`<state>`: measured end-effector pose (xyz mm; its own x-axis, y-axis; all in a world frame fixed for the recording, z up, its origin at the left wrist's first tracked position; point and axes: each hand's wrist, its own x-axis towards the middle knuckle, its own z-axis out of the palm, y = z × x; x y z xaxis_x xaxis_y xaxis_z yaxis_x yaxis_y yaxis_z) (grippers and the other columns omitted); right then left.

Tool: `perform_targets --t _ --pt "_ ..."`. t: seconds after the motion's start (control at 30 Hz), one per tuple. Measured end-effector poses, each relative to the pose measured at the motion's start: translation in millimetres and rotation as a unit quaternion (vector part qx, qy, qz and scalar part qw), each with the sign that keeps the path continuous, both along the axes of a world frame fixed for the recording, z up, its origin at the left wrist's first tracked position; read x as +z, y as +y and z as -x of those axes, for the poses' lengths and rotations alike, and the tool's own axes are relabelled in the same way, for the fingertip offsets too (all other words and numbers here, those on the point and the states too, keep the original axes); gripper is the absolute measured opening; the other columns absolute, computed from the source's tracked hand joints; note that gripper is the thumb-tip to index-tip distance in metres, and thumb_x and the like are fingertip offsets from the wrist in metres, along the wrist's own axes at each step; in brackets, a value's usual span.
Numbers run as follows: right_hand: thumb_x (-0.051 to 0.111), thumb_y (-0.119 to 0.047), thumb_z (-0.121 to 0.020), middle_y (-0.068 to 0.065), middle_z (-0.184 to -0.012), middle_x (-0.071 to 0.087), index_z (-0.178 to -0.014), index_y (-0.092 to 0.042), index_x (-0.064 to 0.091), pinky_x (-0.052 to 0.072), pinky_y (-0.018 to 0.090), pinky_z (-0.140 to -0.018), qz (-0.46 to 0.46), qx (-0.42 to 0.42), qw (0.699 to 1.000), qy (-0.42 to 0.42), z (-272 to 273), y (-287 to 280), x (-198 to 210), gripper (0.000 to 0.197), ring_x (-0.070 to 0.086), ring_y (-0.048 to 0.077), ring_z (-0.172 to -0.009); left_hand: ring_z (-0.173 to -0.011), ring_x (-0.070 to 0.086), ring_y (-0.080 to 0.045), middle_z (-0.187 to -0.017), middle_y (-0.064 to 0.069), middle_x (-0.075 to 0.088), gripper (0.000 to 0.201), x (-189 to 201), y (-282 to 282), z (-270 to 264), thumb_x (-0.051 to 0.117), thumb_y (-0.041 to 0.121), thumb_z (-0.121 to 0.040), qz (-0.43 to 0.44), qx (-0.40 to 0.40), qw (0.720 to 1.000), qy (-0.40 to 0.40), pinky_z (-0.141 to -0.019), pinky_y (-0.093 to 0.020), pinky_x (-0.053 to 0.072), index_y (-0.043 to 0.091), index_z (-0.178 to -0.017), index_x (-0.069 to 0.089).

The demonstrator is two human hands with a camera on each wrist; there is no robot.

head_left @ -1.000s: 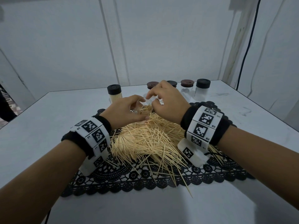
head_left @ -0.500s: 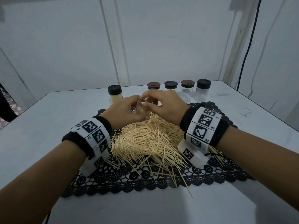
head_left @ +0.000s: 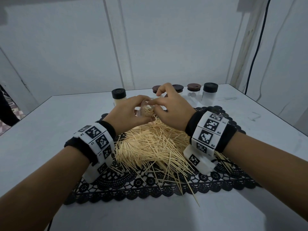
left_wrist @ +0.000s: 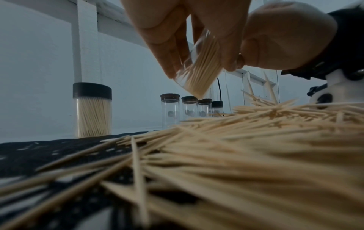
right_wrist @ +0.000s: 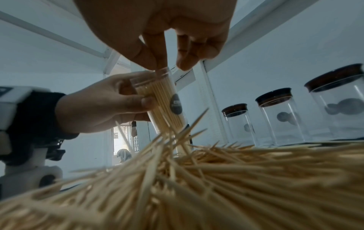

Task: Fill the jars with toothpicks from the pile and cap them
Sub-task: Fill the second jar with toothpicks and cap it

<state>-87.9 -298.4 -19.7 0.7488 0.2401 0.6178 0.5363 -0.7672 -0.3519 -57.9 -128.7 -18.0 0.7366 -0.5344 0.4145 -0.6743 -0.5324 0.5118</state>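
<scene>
My left hand (head_left: pixel 128 114) grips the light, slippery toothpick jar (right_wrist: pixel 163 107) mid-wall; my right hand (head_left: pixel 173 107) fingertips probably pinch toothpicks at its mouth.

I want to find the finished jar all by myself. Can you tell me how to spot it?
Look at the far edge of the white table, behind the black lace mat with the toothpick pile. A row of capped jars stands there, and the finished jar stands alone at the left end. It is packed with pale toothpicks under a black cap, while the other capped jars look clear and empty.
</scene>
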Motion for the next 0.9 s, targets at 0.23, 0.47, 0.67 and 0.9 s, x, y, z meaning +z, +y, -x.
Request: perform_targets --t 0.23,0.47,0.67,0.9 --pt "0.045 -0.021 -0.086 0.019 -0.124 0.043 -0.106 -0.017 0.071 0.045 0.049 -0.082 0.022 0.005 0.999 0.027 1.5 4.3 -2.8 0.032 0.047 0.031 -0.096 -0.101 0.049 0.002 -0.108 0.007 0.058 0.053 -1.6 1.6 -2.7 0.078 0.022 -0.074 0.001 -0.029 0.997 -0.072 -0.090 -0.014 0.039 0.016 -0.122 0.056" --pt "0.038 -0.022 -0.080 0.005 -0.120 0.044 -0.082 -0.018 0.073 0.040 0.047 -0.089 -0.052 0.006 0.998 0.046 3.0 3.9 0.7 0.036 0.043 0.023 -0.099 -0.103 0.048 -0.001 -0.115 0.004 0.058 0.056 -2.5 1.5 -3.6 0.077 0.027 -0.074 -0.028 -0.026 0.996 -0.086 -0.090 -0.008 0.036 0.018 -0.125 0.054" --pt "0.037 -0.015 -0.085 0.012 -0.128 0.042 -0.101 -0.016 0.073 0.039 0.049 -0.090 0.071 -0.004 0.996 0.050 5.6 1.3 2.9 0.039 0.041 0.028 -0.109 -0.103 0.045 0.001 -0.115 0.007 0.056 0.055 -1.6 1.7 -4.0 0.076 0.027 -0.075 -0.041 -0.021 0.994 -0.096 -0.087 0.001 0.027 0.018 -0.125 0.054" --pt "0.037 -0.009 -0.074 0.012 -0.113 0.048 -0.086 -0.005 0.073 0.045 0.031 -0.083 -0.043 0.050 0.997 0.029 7.0 1.3 3.9 0.038 0.050 0.024 -0.096 -0.104 0.048 -0.005 -0.117 0.002 0.058 0.057 -1.5 1.2 -2.9 0.077 0.027 -0.075 -0.040 -0.009 0.996 -0.082 -0.088 -0.006 0.032 0.015 -0.125 0.054"
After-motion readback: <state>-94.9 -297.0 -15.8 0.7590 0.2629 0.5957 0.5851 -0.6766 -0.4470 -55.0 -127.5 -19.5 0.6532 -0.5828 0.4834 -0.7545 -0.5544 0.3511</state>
